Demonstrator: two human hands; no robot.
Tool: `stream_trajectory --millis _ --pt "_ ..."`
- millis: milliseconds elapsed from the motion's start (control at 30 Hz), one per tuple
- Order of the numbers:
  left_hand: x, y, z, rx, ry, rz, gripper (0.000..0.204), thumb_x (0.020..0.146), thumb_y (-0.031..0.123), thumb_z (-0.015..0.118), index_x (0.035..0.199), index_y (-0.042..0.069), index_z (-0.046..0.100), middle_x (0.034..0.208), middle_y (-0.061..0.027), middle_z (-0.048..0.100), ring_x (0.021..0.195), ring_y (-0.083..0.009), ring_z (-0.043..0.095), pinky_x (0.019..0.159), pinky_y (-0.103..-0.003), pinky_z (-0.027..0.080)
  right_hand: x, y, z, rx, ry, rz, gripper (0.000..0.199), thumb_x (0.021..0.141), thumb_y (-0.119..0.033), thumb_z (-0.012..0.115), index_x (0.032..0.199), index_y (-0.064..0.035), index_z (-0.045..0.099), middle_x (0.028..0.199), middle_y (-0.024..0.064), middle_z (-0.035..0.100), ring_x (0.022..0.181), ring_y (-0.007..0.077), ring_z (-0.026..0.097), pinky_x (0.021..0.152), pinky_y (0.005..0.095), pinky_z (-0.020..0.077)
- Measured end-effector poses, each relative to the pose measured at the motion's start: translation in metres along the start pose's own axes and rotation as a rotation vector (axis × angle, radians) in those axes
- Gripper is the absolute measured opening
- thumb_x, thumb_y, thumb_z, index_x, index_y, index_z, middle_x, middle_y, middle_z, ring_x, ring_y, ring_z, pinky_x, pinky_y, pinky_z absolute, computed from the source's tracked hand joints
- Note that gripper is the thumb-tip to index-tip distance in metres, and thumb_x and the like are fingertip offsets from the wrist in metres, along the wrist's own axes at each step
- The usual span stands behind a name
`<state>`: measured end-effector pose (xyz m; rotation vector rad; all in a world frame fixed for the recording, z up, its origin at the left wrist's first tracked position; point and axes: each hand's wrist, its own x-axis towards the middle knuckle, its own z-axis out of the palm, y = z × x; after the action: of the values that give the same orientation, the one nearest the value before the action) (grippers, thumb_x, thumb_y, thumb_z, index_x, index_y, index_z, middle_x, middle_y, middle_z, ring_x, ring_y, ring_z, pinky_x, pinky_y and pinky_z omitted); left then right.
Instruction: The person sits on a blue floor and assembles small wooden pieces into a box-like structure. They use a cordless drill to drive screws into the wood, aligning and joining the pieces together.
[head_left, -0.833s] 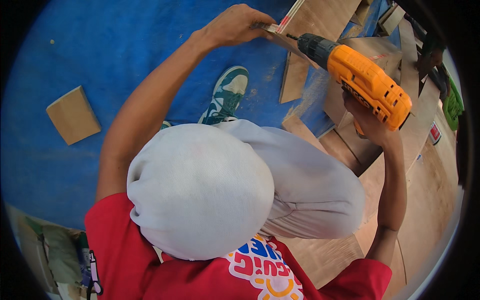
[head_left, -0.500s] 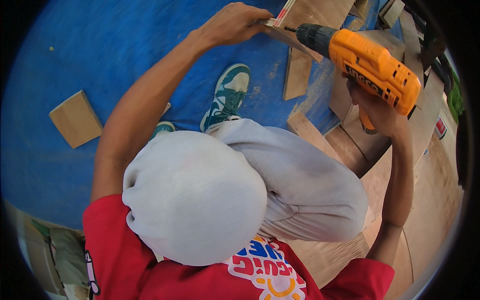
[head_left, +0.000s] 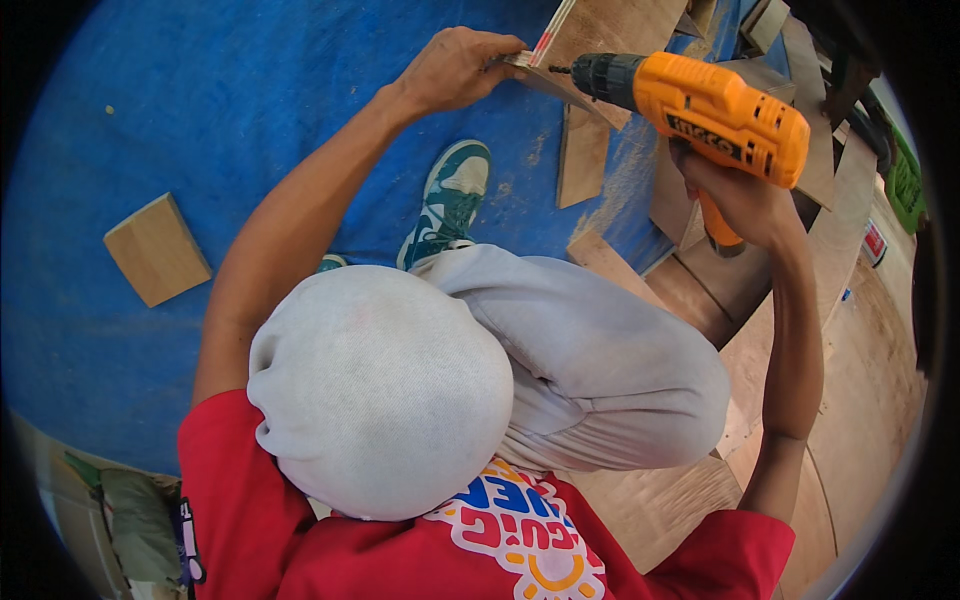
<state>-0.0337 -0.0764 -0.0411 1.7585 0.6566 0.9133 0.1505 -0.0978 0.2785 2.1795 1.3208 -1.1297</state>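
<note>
My left hand (head_left: 455, 70) is closed at the upper middle, fingers and thumb pinching the near left corner of a plywood panel (head_left: 625, 35). Red marks run along the panel's layered edge. In my right hand (head_left: 740, 195) is an orange and black cordless drill (head_left: 720, 110), my fingers wrapped round its grip. The drill points left, its dark bit close to the panel's corner, just right of my left fingertips. Whether the bit touches the wood I cannot tell.
A square wooden block (head_left: 157, 250) lies on the blue tarp (head_left: 300, 90) at the left. Wood offcuts (head_left: 582, 155) and sawdust lie below the panel. Plywood sheets (head_left: 870, 370) spread along the right. My green and white shoe (head_left: 447, 200) rests on the tarp, near the middle.
The drill has swung a little, its rear end moving left and up, so it lies more level across the picture. My left hand keeps its pinch on the panel. The whole view has shifted slightly.
</note>
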Motion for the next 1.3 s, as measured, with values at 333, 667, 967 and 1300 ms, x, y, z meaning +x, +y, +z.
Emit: stream_trajectory --millis 333,667,967,1300 --pt "-0.001 -0.001 -0.003 0.009 -0.06 -0.04 0.026 0.09 0.013 0.075 0.116 0.007 0.075 0.097 -0.018 0.076 0.077 -0.0323 0.073 0.071 -0.039 0.057 -0.001 -0.003 0.001 -0.118 0.061 -0.294 0.035 0.085 -0.012 0.079 0.119 -0.0045 0.07 0.098 0.0087 0.075 0.084 0.0214 0.071 0.079 0.0342 0.0576" --pt "0.02 0.011 -0.023 -0.061 -0.198 -0.015 0.027 0.087 0.01 0.072 0.114 0.004 0.072 0.095 -0.019 0.073 0.087 -0.0407 0.07 0.075 -0.044 0.055 -0.043 0.011 0.011 -0.268 0.202 -0.397 0.037 0.08 -0.012 0.078 0.116 -0.0039 0.07 0.097 0.0182 0.074 0.09 0.0351 0.072 0.084 0.0388 0.0562" --pt "0.023 0.024 -0.025 -0.01 -0.284 -0.116 0.023 0.088 0.004 0.073 0.111 0.004 0.075 0.096 -0.0197 0.074 0.089 -0.0374 0.073 0.075 -0.041 0.057 -0.051 0.199 0.24 0.547 0.799 -0.118 0.034 0.089 -0.009 0.072 0.12 0.0 0.065 0.097 0.0125 0.069 0.084 0.0265 0.069 0.072 0.037 0.0537" --pt "0.023 0.025 -0.024 0.071 -0.357 -0.14 0.031 0.085 0.001 0.076 0.115 0.003 0.074 0.107 -0.0167 0.076 0.097 -0.0313 0.075 0.081 -0.038 0.058 0.042 0.248 0.371 -0.055 0.775 0.147 0.052 0.088 -0.011 0.064 0.139 -0.0056 0.059 0.104 0.014 0.058 0.104 0.0318 0.056 0.1 0.045 0.0381"
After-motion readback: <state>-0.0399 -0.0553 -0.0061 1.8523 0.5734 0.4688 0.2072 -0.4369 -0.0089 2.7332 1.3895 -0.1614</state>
